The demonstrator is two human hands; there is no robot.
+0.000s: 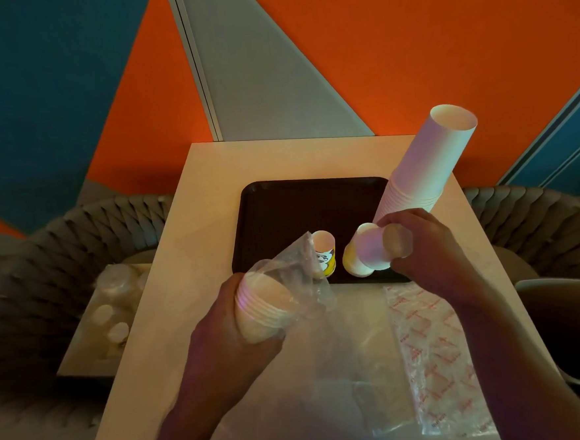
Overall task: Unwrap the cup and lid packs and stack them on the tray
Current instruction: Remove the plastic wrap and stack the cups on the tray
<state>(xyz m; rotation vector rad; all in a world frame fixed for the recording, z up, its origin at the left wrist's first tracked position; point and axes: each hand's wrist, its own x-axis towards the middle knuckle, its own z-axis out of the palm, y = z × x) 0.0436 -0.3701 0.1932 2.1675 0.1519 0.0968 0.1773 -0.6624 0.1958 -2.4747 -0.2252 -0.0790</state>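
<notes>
My left hand [221, 331] grips a short stack of small white cups [264, 307] still partly inside a clear plastic wrapper [295, 271], held over the table's near middle. My right hand [427, 244] holds a small white cup [379, 248] tipped on its side above the front edge of the black tray [280, 203]. A small yellow printed cup [325, 255] stands upright on the tray's front. Beside it a yellow and white cup stack [351, 263] leans under the held cup. A tall stack of white cups [429, 165] rises on the tray's right side.
Empty plastic wrappers lie on the beige table [186, 234]: a clear one [353, 363] and a red-printed one [435, 354]. A low side surface at left holds more wrapped packs [118, 290]. Woven chairs [110, 225] flank the table; an orange wall stands behind.
</notes>
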